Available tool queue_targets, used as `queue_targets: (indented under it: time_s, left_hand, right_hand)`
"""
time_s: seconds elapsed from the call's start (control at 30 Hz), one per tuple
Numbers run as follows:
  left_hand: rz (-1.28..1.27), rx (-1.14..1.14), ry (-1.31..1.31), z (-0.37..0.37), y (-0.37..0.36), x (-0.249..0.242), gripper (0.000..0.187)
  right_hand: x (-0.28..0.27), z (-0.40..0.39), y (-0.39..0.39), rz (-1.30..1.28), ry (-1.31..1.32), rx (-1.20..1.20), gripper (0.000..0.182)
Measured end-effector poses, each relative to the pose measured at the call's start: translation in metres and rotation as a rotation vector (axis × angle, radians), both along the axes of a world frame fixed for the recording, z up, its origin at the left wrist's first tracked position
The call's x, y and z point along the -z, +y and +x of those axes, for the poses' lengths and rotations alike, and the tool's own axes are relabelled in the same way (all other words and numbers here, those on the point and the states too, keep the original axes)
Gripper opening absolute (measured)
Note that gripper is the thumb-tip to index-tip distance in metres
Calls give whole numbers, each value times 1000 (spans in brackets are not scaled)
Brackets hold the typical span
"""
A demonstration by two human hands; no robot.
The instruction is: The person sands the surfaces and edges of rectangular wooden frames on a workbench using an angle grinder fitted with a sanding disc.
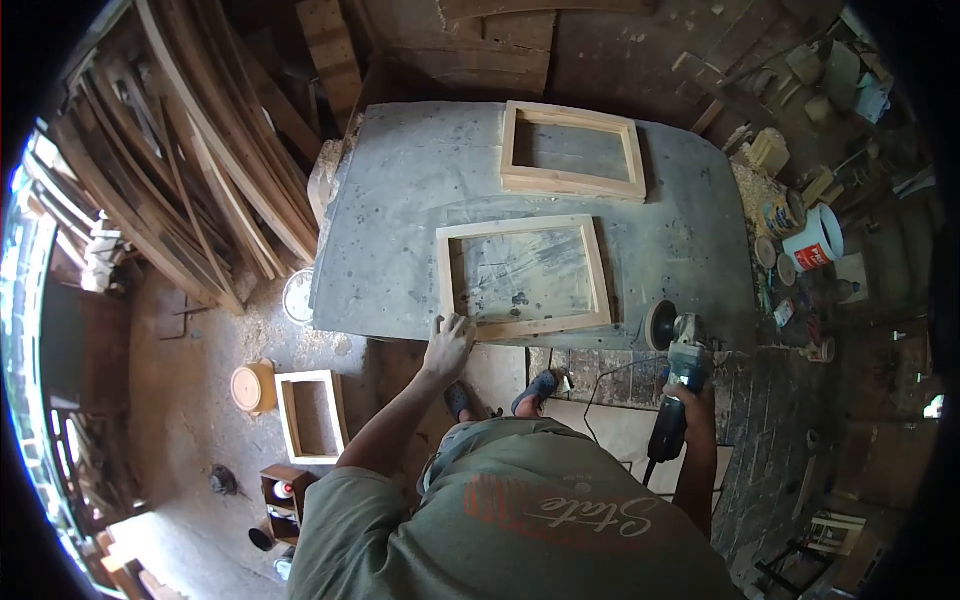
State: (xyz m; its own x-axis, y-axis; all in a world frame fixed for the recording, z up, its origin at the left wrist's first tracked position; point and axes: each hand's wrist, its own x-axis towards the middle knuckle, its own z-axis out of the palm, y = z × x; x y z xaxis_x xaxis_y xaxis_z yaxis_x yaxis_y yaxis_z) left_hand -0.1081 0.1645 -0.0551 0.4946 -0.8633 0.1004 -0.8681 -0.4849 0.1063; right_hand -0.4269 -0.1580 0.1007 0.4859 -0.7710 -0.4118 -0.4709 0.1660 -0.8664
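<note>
1x near frame [540,326], wood, rect.: lying flat on grey tabletop [390,200], its near bar running close to the front edge, prob. so both arms are reaching it w/o leaning. 1x L hand [451,345]: resting at frame's near-L corner, fingers bent over the wood, prob. steadying it vs. sliding; thumb's hold is not showing, so can't tell if pinching or just pressing. 1x R hand [692,398]: closing round body of grinder [686,362], holding it upright-ish off frame's R side, head end pointing away from the person. Disc [657,325]: sitting nr table's front edge, apart from frame & well apart from L hand, prob. for safety; can't tell if spinning or touching tabletop. Cord [590,400]: looping low betw. person & table, off the work surface. 1x far frame [570,184], similar: lying beyond near frame, slightly to R, not touching, prob. set back to leave elbow room. 1x floor frame [290,420]: standing or leaning (can't tell) on L side, beside yellow tub [253,388], prob. parked within reach. Misc.: long planks [200,150] stacking up far L, prob. for storage; white bucket [812,238] tilting off table's R side, reason unclear.
</note>
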Motion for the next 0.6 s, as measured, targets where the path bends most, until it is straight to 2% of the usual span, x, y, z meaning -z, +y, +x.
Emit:
queue_targets:
  time_s: [0.03,0.13,0.23,0.33,0.37,0.47,0.6]
  left_hand:
    - [39,-16,4,1,5,-7,33]
    - [-81,-70,134,7,9,-27,42]
    - [-214,-504,285,24,-6,-23,58]
    - [-148,-707,448,48,-21,-20,67]
    - [-174,-739,389,51,-27,-19,60]
    - [-80,-796,546,76,-41,-15,48]
    - [-164,-853,433,87,-48,-7,37]
  right_hand:
    - [1,2,0,17,0,-21,46]
    - [2,9,5,-29,11,11,46]
    - [16,8,2,-50,-12,8,48]
    - [18,9,4,-52,-58,-25,50]
    - [17,8,5,-40,-57,-30,50]
    - [8,9,11,-30,-48,-27,48]
    - [-5,12,25,-40,-43,28,45]
